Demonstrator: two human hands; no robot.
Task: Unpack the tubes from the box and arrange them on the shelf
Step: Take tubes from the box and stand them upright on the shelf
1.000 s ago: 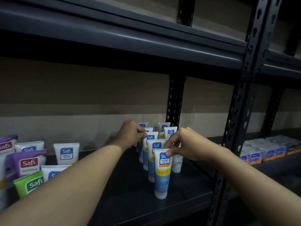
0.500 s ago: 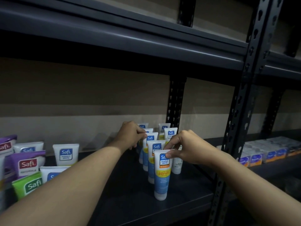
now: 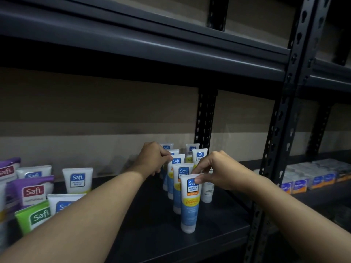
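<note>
While the right hand (image 3: 220, 171) pinches the top of the front tube (image 3: 190, 207), upright on the shelf (image 3: 148, 234), the left hand (image 3: 153, 160) curls its fingers against the tubes further back (image 3: 176, 161), grip unclear; this looks like lining up the row, so next calls for a gentle release without toppling it

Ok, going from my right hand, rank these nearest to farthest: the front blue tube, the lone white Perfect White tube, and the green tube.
1. The front blue tube: at the front of the row, its top pinched by the right hand.
2. The lone white tube: standing by itself to the left, mid-shelf.
3. The green tube: far left, towards the shelf's front.
</note>
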